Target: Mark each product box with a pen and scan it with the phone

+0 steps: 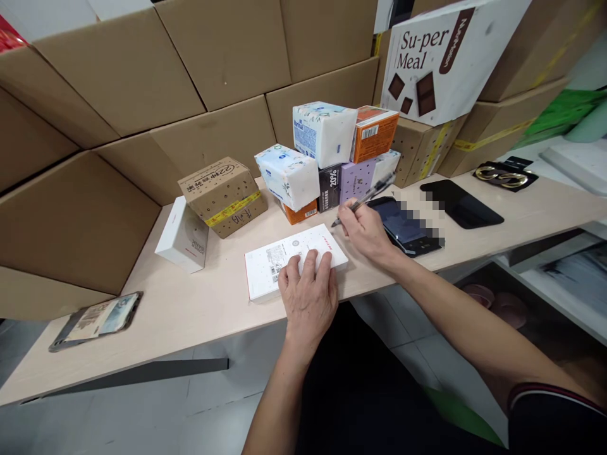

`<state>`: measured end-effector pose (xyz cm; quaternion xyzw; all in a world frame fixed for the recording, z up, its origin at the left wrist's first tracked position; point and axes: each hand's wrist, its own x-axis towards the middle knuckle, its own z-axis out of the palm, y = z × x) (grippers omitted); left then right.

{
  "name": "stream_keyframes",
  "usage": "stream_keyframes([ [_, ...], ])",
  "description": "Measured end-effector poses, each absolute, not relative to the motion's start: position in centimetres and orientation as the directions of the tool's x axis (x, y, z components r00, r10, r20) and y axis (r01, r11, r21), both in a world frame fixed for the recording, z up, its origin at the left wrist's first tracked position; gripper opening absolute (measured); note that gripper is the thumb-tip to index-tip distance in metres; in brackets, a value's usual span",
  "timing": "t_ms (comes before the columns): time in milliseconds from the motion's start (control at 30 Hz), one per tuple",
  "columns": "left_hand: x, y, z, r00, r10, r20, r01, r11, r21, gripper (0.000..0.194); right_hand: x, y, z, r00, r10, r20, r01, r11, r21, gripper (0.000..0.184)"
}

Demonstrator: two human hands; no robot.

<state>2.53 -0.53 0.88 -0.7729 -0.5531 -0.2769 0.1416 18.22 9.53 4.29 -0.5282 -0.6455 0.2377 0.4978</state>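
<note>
A flat white box (284,256) with printed labels lies near the front edge of a pale wooden table (199,303). My left hand (308,297) rests flat on its near side, fingers stretched out over it. My right hand (363,229) is closed on a pen (367,197), whose tip points down at the box's far right corner. A dark phone (403,224) lies just right of that hand.
Tissue packs (325,133) and small orange, purple and dark boxes are stacked behind the white box. A taped brown carton (222,196) and a white box (183,235) sit left. A phone (97,319) lies far left, a black tablet (461,203) right. Cardboard cartons wall the back.
</note>
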Motion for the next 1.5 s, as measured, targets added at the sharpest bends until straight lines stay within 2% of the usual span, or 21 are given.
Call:
stream_keyframes([
  [100,2.5,-0.5,0.9,0.241,0.764,0.598,0.937,-0.345,0.063,0.036,19.5,9.9,4.6,0.047,0.946,0.320,0.604,0.229,-0.764,0.026],
  [200,2.5,-0.6,0.9,0.237,0.761,0.604,0.946,-0.322,0.034,0.034,20.6,10.0,4.7,-0.109,0.982,0.153,0.760,0.182,-0.624,0.015],
  [267,2.5,-0.6,0.9,0.233,0.758,0.609,0.952,-0.307,0.018,0.034,20.9,9.9,4.5,-0.168,0.984,0.057,0.828,0.172,-0.534,0.025],
  [333,2.6,-0.5,0.8,0.232,0.749,0.620,0.954,-0.300,0.006,0.035,20.7,9.7,4.3,-0.155,0.988,0.019,0.876,0.146,-0.459,0.035],
  [500,2.6,-0.5,0.8,0.238,0.720,0.652,0.952,-0.307,-0.009,0.031,19.4,9.1,4.7,-0.105,0.994,0.001,0.942,0.100,-0.321,0.035],
  [567,2.6,-0.5,0.8,0.239,0.719,0.653,0.952,-0.307,-0.010,0.031,19.4,8.4,5.0,-0.075,0.997,0.030,0.948,0.081,-0.309,0.039],
  [667,2.5,-0.5,0.7,0.241,0.719,0.652,0.950,-0.312,-0.007,0.031,20.8,6.9,5.1,0.062,0.968,0.242,0.973,-0.005,-0.230,0.051],
  [733,2.5,-0.5,0.7,0.241,0.716,0.655,0.948,-0.317,-0.003,0.032,22.5,5.8,4.7,0.167,0.915,0.368,0.978,-0.106,-0.180,0.064],
  [767,2.5,-0.5,0.7,0.241,0.714,0.657,0.948,-0.320,0.000,0.032,23.4,5.4,4.3,0.209,0.905,0.370,0.973,-0.153,-0.174,0.074],
  [867,2.5,-0.5,0.6,0.236,0.717,0.656,0.948,-0.318,0.006,0.032,25.6,4.5,3.2,0.255,0.943,0.216,0.957,-0.213,-0.199,0.097],
  [933,2.5,-0.6,0.6,0.236,0.722,0.650,0.949,-0.316,0.007,0.033,26.1,4.3,2.4,0.265,0.953,0.150,0.946,-0.227,-0.232,0.095],
  [1033,2.5,-0.7,0.6,0.240,0.724,0.647,0.947,-0.320,0.007,0.033,25.7,4.3,1.2,0.320,0.916,0.243,0.922,-0.242,-0.303,0.082],
  [1133,2.7,-0.7,0.9,0.237,0.710,0.663,0.947,-0.321,0.006,0.032,25.3,4.5,0.3,0.354,0.860,0.367,0.900,-0.206,-0.385,0.079],
  [1367,3.9,0.4,1.5,0.191,0.650,0.736,0.928,-0.364,0.080,0.024,24.2,3.4,-0.1,0.295,0.840,0.454,0.774,0.068,-0.629,0.089],
  [1500,4.3,1.0,1.0,0.194,0.610,0.768,0.906,-0.411,0.098,0.030,21.6,2.8,-0.2,0.222,0.821,0.526,0.721,0.225,-0.655,0.084],
])
